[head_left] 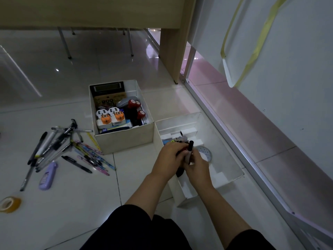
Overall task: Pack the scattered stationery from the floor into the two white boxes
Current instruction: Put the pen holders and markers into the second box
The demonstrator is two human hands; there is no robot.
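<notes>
Both hands meet above the near white cardboard box [232, 175], the one lying by the glass wall. The left hand [168, 159] and the right hand [197, 166] are both curled around a small bundle of dark marker pens [190, 150], which stand nearly upright with a black cap poking up between the fingers. They seem to be gathered together like this so the loose pens can be squared up and lowered into the box as one lot rather than dropped singly. How many pens are in the bundle cannot be told.

Directly beneath the hands, that box holds a round clear protractor-like disc [205, 152], some white blocks and a few small items at its far end, with much of its white bottom showing.

Touching its far left corner stands the second white cardboard box [124, 141], filled with a black and gold calculator [108, 91], orange and white plug adapters [110, 117], red heart-shaped punches [134, 104] and a grey oval item.

Well to the left of the hands, on the pale tiled floor [75, 204], lies what is left to pack: a scattered heap of black and silver pens and patterned pencils [59, 145], beside it a lilac plastic correction-tape dispenser [47, 177], and nearer the left edge a roll of yellowish clear tape [10, 204]. All lie well apart from both hands.
</notes>
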